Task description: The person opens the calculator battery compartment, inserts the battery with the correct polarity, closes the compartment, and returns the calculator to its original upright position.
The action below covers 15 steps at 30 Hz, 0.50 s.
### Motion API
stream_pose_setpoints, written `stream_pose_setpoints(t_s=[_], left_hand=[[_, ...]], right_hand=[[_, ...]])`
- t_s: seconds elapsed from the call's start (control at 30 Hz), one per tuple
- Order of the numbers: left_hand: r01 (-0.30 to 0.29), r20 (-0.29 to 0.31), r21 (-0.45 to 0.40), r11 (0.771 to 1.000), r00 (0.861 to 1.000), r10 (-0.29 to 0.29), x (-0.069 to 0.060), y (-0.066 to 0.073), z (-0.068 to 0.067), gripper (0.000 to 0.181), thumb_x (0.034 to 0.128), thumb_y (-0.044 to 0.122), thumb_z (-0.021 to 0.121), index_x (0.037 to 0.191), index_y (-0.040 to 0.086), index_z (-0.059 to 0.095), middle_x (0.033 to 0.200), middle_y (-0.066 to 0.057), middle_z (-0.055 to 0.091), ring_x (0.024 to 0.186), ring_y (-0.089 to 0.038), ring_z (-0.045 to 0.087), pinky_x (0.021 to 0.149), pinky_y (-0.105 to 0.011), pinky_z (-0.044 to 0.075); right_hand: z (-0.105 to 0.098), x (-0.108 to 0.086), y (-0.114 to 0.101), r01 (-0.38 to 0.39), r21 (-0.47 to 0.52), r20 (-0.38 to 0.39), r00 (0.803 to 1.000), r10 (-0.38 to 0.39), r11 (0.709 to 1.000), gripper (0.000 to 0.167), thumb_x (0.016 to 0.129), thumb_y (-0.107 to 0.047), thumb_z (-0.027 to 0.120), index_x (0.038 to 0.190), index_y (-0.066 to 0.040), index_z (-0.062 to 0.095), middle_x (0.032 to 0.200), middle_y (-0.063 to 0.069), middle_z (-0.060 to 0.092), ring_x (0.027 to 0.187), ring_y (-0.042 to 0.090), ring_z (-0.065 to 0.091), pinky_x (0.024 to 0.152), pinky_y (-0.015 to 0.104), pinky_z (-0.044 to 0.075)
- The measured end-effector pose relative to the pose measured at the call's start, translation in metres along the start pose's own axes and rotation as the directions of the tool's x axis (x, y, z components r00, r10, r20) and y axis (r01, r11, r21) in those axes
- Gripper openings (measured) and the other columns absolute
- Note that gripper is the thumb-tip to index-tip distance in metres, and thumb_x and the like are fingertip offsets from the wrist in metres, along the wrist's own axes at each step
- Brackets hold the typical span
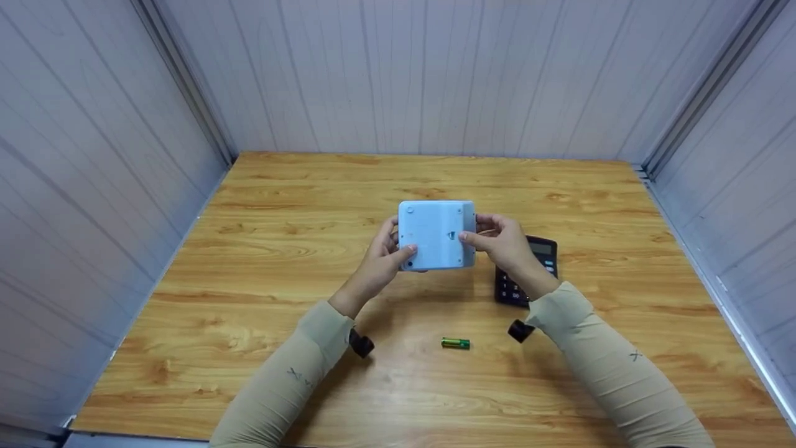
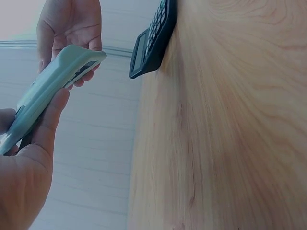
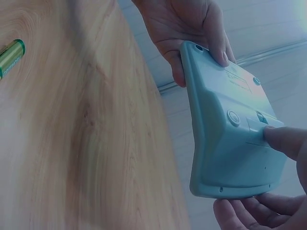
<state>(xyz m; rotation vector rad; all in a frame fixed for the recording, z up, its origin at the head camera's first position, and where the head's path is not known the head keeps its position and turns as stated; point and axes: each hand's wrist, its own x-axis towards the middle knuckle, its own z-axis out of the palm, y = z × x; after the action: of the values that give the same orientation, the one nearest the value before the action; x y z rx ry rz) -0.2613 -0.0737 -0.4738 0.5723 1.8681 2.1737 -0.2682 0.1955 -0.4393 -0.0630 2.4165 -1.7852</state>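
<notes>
A light blue calculator [image 1: 432, 233] is held above the table with its back facing up. My left hand [image 1: 380, 256] grips its left edge, thumb on the back and fingers underneath. At the opposite edge, my right hand [image 1: 509, 249] holds it, fingers behind and thumb on the battery cover [image 3: 256, 133], beside a small notch. Part of a dark display [image 2: 81, 71] shows on the calculator's front in the left wrist view; its keys are hidden. On the table, nearer the body, lies a green and gold battery [image 1: 456, 343].
Under the right wrist, a black calculator [image 1: 543, 247] lies face up on the wooden table [image 1: 280, 249], partly covered by the forearm. Panel walls [image 1: 398, 74] stand at the back and on both sides. Black wrist cameras [image 1: 521, 330] hang below both sleeves.
</notes>
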Motion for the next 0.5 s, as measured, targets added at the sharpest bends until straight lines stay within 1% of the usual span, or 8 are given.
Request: stream_pose_setpoints(t_s=[0.13,0.23,0.4,0.5], left_hand=[[0.004,-0.006,0.015,1.000,1.000,-0.004,0.0008,0.0004,0.0005,0.053,0.1114,0.002,0.051,0.161,0.011,0.035,0.150,-0.026,0.061,0.131,-0.042,0.069,0.094,-0.053,0.067],[-0.007,-0.001,0.036,0.999,1.000,0.007,0.0011,0.0011,0.0010,0.056,0.1105,0.001,0.051,0.163,0.008,0.033,0.151,-0.028,0.059,0.134,-0.044,0.066,0.097,-0.056,0.065],[-0.024,0.001,0.075,0.997,1.000,0.024,0.0009,0.0025,0.0019,0.059,0.1099,0.000,0.051,0.165,0.007,0.031,0.153,-0.028,0.058,0.138,-0.045,0.063,0.102,-0.059,0.062],[-0.033,0.003,0.094,0.995,0.999,0.033,0.0010,0.0020,0.0023,0.058,0.1105,0.001,0.051,0.165,0.008,0.031,0.154,-0.028,0.057,0.139,-0.045,0.063,0.102,-0.059,0.062]], right_hand=[[-0.0010,-0.0004,-0.0010,0.006,-0.005,-0.003,1.000,-0.006,1.000,0.066,0.098,-0.029,0.084,0.151,0.001,0.058,0.138,0.021,0.064,0.117,0.025,0.065,0.106,0.041,0.060],[-0.0017,-0.0004,-0.0012,0.014,-0.012,-0.002,1.000,-0.014,1.000,0.067,0.098,-0.029,0.084,0.151,0.002,0.057,0.138,0.022,0.064,0.118,0.025,0.065,0.107,0.044,0.060],[-0.0032,0.0003,0.0005,0.026,-0.011,0.007,1.000,-0.026,1.000,0.068,0.098,-0.030,0.083,0.152,0.001,0.055,0.140,0.022,0.062,0.121,0.027,0.064,0.107,0.040,0.059],[-0.0040,0.0008,0.0020,0.026,-0.004,0.014,1.000,-0.026,1.000,0.069,0.098,-0.030,0.083,0.153,0.000,0.055,0.141,0.021,0.062,0.125,0.029,0.064,0.108,0.042,0.058]])
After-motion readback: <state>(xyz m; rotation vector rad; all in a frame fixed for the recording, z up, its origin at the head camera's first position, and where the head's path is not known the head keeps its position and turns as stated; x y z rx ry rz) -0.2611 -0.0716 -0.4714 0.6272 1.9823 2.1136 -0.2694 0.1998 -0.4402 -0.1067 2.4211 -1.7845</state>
